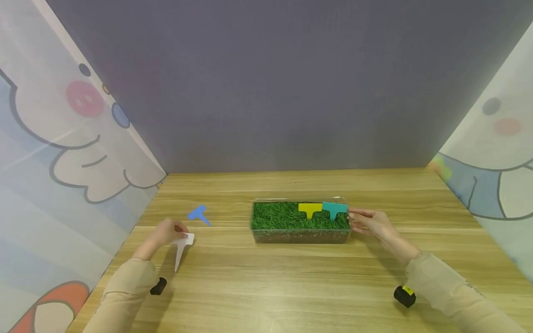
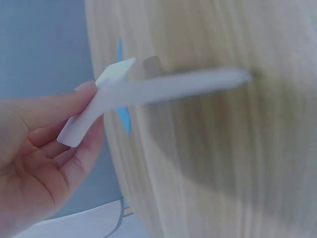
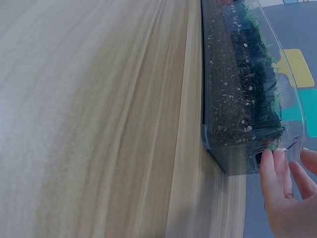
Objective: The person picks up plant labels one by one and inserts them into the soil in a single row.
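Note:
My left hand (image 1: 167, 232) pinches a white T-shaped plant label (image 1: 180, 249) by its head, with the pointed stem hanging down over the table; the left wrist view shows thumb and fingers on the label (image 2: 148, 91). A blue plant label (image 1: 200, 214) lies on the table just beyond that hand. At the right end of a clear planter box (image 1: 300, 237), my right hand (image 1: 376, 224) touches the end wall with nearly straight fingers. Green artificial grass (image 1: 275, 215) over dark soil (image 3: 225, 84) fills the box. A yellow label (image 1: 310, 208) and a teal label (image 1: 335, 209) stand upright in the grass.
The wood-grain table (image 1: 266, 282) meets a grey panel (image 1: 283, 92) at the back. Printed cartoon sheets (image 1: 37, 185) flank both sides. A black wrist device (image 1: 158, 286) shows by the left sleeve and another black device (image 1: 405, 296) by the right.

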`<state>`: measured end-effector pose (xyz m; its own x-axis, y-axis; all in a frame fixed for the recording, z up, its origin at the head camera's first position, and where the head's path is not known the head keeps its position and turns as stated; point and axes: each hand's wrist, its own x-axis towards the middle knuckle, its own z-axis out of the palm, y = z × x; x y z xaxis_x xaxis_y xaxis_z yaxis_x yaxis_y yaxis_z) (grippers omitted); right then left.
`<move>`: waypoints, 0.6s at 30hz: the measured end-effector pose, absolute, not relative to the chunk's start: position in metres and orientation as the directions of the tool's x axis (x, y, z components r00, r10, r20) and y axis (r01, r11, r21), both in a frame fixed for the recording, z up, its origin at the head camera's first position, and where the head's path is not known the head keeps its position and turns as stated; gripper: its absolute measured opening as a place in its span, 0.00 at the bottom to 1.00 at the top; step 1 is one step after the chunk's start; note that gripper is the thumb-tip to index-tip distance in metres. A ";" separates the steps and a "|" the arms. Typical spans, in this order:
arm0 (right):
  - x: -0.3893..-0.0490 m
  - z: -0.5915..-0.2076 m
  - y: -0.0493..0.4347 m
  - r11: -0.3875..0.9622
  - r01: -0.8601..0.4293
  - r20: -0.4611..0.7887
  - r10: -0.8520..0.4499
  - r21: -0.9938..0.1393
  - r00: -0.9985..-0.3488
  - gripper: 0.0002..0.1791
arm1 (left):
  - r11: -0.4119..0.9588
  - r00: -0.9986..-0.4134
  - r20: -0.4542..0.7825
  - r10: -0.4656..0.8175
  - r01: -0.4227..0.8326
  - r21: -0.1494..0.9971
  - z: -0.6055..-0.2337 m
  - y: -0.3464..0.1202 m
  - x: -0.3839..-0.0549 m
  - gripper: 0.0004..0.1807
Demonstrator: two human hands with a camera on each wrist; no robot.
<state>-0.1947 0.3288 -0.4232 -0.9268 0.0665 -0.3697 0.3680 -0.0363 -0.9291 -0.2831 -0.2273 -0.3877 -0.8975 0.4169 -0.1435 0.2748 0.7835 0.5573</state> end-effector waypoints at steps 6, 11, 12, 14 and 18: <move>-0.195 -0.424 0.329 -0.044 0.356 -0.358 0.058 -0.934 -0.932 0.46 | 0.798 -0.913 -0.111 0.393 0.278 0.535 -0.377 -0.223 -0.284 0.08; -0.194 -0.419 0.327 -0.037 0.339 -0.340 0.038 -0.940 -0.940 0.39 | 0.782 -0.910 -0.068 0.408 0.310 0.540 -0.370 -0.217 -0.284 0.09; -0.192 -0.416 0.325 -0.031 0.333 -0.334 0.031 -0.942 -0.942 0.36 | 0.779 -0.911 -0.057 0.409 0.316 0.542 -0.369 -0.215 -0.285 0.09; -0.189 -0.409 0.321 -0.025 0.327 -0.327 0.028 -0.945 -0.944 0.30 | 0.773 -0.912 -0.043 0.409 0.320 0.548 -0.367 -0.212 -0.286 0.08; -0.182 -0.393 0.311 0.005 0.312 -0.311 0.038 -0.950 -0.950 0.26 | 0.760 -0.911 -0.028 0.412 0.326 0.562 -0.360 -0.204 -0.287 0.08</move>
<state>-0.1821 0.3114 -0.3930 -0.9496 0.0379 -0.3112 0.3116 0.0052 -0.9502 -0.2871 -0.2036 -0.3604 -0.9108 0.4119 -0.0281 0.3264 0.7601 0.5619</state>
